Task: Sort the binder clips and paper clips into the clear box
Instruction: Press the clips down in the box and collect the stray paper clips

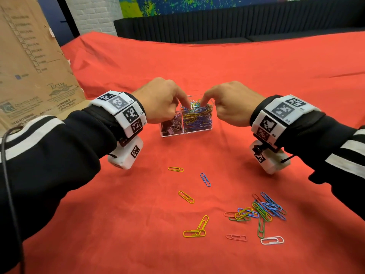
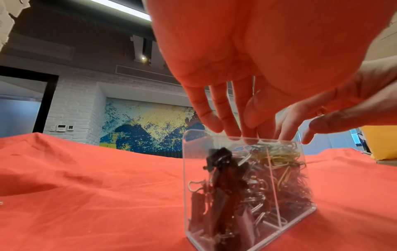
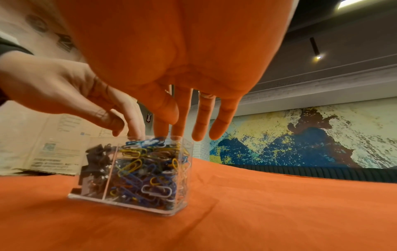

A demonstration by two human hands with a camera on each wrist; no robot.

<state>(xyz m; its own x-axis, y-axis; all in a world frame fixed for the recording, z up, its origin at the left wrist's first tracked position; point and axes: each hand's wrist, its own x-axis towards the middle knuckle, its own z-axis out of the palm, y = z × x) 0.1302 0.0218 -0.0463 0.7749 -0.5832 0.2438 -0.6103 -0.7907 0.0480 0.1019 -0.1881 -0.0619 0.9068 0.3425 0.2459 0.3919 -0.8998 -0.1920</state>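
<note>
A clear box with two compartments stands on the red cloth. Its left compartment holds black binder clips, and its right one is heaped with coloured paper clips. My left hand reaches in from the left and my right hand from the right. Their straight fingers press down on the heap at the box's top. The left wrist view shows the left hand's fingertips at the rim of the box. In the right wrist view the right hand's fingertips touch the paper clips.
Loose paper clips lie on the cloth nearer me: a mixed pile at the right, and single yellow, blue, pink and white ones. A cardboard sheet stands at the left. A dark sofa runs along the back.
</note>
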